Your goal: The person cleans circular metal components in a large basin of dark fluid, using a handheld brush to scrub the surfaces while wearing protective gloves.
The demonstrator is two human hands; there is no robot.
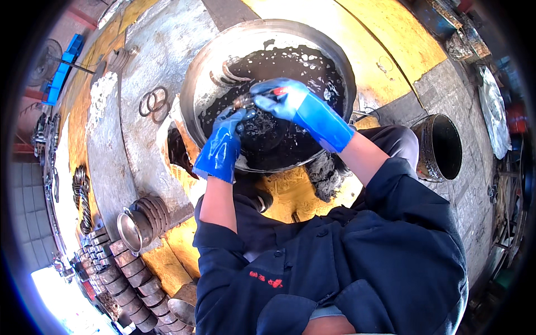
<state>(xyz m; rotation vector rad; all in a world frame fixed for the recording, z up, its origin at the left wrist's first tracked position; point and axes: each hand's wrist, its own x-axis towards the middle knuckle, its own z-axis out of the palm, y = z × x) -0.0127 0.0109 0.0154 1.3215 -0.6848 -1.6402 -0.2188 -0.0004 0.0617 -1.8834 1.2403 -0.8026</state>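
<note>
From where I stand, the left hand and right hand, both in blue gloves, meet over a wide metal basin with dark liquid in it. Between them, above the liquid, is a small dark part, its shape too blurred to name. The left fingers are clamped on its lower side; the right fingers bend close above it, and I can't tell whether they pinch it (something red shows there, too small to make out). The part looks like metal: stiff, light enough for one hand, and probably slippery with that wet film. I'd take it firmly by its outer edge, gloved fingers opposed, rather than trust a smooth face.
</note>
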